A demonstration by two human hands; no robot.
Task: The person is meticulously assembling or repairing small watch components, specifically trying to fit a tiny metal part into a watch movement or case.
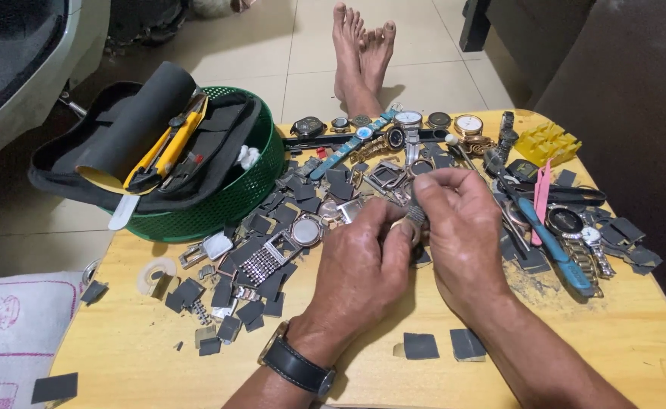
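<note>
Watch band — pinched between both hands' grip.

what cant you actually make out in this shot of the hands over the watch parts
- Head view: the small metal piece pinched between the left hand and right hand is mostly covered by the fingers; its kind is unclear.
- Head view: the watch dials at the far table edge are too small to read.
- Head view: the inside of the green basket is hidden by the black bag.
</note>
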